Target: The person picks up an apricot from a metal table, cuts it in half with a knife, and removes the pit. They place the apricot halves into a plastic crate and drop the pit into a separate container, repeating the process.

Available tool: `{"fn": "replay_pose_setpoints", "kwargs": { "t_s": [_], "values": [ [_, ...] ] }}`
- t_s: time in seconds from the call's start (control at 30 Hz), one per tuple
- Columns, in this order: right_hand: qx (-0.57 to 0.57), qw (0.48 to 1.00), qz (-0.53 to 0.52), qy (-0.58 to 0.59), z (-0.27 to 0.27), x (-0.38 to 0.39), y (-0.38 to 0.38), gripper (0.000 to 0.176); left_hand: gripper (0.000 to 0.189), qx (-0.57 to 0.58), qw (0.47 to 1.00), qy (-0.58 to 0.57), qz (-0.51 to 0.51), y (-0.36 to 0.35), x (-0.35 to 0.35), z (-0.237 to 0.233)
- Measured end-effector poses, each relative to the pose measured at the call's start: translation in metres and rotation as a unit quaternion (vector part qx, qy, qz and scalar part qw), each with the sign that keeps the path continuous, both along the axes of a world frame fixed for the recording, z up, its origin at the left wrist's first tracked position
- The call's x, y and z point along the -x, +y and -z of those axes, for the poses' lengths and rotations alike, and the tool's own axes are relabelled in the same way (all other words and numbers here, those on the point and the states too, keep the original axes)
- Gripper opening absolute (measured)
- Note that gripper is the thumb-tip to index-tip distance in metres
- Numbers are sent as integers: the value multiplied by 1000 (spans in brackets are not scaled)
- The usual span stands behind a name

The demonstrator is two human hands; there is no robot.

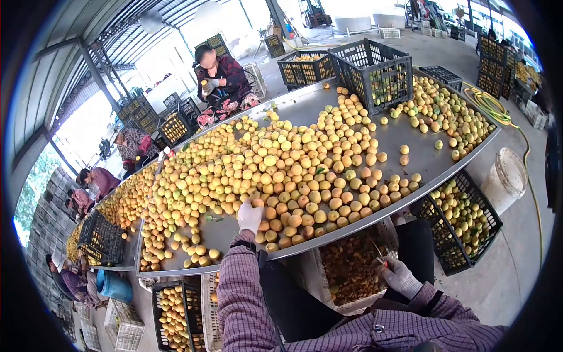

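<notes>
The left hand (250, 217), in a white glove, reaches forward over the near rim of the long grey steel counter (299, 108); its grip is curled down on the edge of the heap of small round yellow-orange fruit (293, 170), fingertips touching one orange piece, though I cannot tell whether it is clasped or only touched. The heap lies spread toward this edge, seemingly so that fruit sits within an arm's stretch; the raised rim keeps it from rolling off. The right hand (399, 276), also gloved, hangs low beside the knee; its grip looks closed on a thin pale blade-like tool (375, 249), held just above the white slatted plastic crate of darker brownish pieces (352, 270), which stands under the counter's edge, probably so things drop straight in. A black plastic crate of yellow fruit (469, 226) leans just beside it; another person in a dark patterned top (223, 82) sits across the counter.
</notes>
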State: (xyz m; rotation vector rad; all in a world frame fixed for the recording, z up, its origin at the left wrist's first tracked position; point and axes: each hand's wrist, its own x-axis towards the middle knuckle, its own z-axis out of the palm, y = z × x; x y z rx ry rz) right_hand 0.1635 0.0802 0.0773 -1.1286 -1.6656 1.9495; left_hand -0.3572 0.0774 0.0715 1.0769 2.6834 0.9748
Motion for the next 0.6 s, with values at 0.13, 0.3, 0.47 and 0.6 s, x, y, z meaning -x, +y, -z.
{"fn": "replay_pose_setpoints", "kwargs": {
  "t_s": [0.13,0.3,0.47,0.6],
  "values": [
    [148,973,53,167,28,4,2,19,59,-364,752,-531,144,-11,-75,-50],
    [52,998,12,39,-22,20,-2,25,51,-388,477,-750,244,-23,-193,-39],
    [-2,998,-15,59,-56,16,-2,24,49,-346,317,-858,209,-27,-282,-9],
    [-19,997,6,69,-60,16,-8,24,53,-282,419,-857,105,-34,-316,9]
  ]
}}
